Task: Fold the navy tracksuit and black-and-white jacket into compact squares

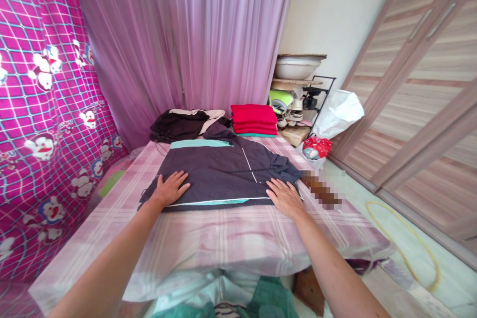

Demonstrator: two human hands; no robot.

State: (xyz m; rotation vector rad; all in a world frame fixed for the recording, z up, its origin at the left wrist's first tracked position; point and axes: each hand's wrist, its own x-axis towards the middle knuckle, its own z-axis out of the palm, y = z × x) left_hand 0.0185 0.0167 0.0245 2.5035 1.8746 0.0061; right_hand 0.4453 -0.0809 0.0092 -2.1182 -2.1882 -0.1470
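Observation:
A dark jacket (212, 169) with white piping and light teal panels lies spread across the table, its collar end toward the right. My left hand (172, 189) rests flat on its near left part, fingers spread. On the near right part, close to the white-piped edge, my right hand (283, 197) also lies flat with its fingers out. Neither hand grips the cloth. Behind the jacket, a heap of black and pale clothing (179, 125) sits at the left. A neat stack of folded red garments (254, 120) stands at the back right.
A pink checked cloth covers the table (223, 243). Beyond its right corner are a shoe rack (322, 102) with a white basin (298, 67), a white bag (341, 109) and a red bag (316, 148). A wooden wardrobe (421, 99) and a yellow hose (421, 243) are at right.

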